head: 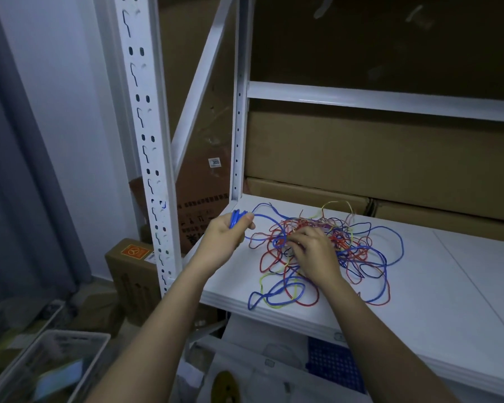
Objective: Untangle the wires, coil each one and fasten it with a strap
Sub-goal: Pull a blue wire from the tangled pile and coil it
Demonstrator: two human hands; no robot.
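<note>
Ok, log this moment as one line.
left hand: grips blue wire loops | right hand: fingers in wire tangle | shelf | no strap seen

I read "3055" on white sticker [215,162] on brown carton [204,181] behind rack; carton's dark print illegible.

A small bunch of blue wire loops [237,218] is held tight in the left hand [226,238], up off the shelf. From that grip, one blue strand runs to the right and down into a big messy pile of wires [326,251]. The pile is made of thin blue, red and yellow wires, all mixed up and lying flat. The right hand [314,251] is laid on the middle of the pile. Loose loops are spread out around that hand on every side.
</note>
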